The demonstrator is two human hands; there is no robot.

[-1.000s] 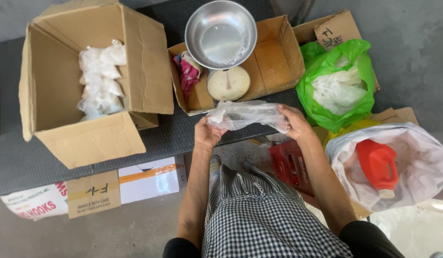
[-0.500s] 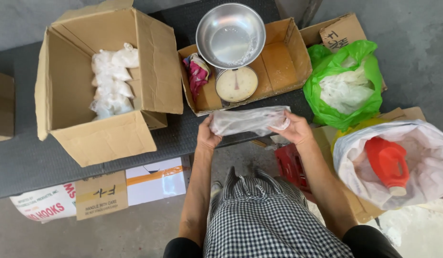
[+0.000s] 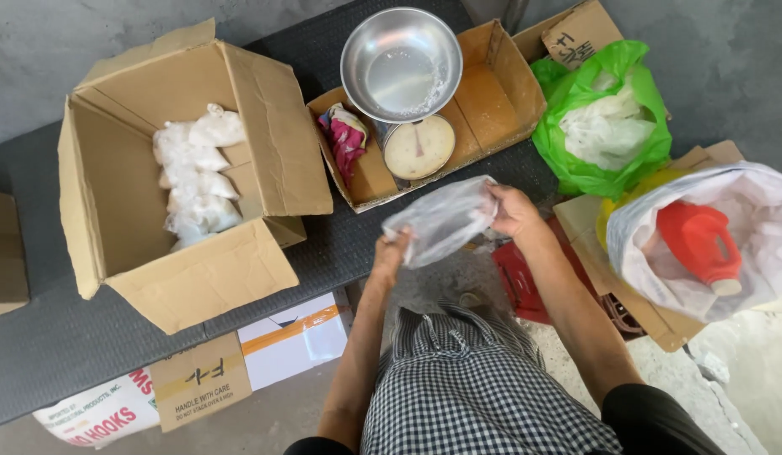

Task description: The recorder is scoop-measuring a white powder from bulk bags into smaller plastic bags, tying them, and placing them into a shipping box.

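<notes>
Both hands hold a small clear plastic bag (image 3: 441, 221) in front of me, above the table's front edge. My left hand (image 3: 391, 251) pinches its lower left corner. My right hand (image 3: 515, 211) grips its upper right end. The bag looks empty and is tilted, right end higher. Just beyond it stands a kitchen scale (image 3: 418, 147) with a round steel bowl (image 3: 401, 63) on top, set in a shallow cardboard tray (image 3: 492, 93).
A large open cardboard box (image 3: 197, 270) at left holds several filled white packets (image 3: 193, 177). A green bag of white material (image 3: 606, 126) sits at right. A white sack with a red scoop (image 3: 698, 240) is at the far right. Boxes lie under the table.
The bag has tilted and opened out, with my left hand dropping lower and my right hand staying high. The view has shifted, so the large box appears further right.
</notes>
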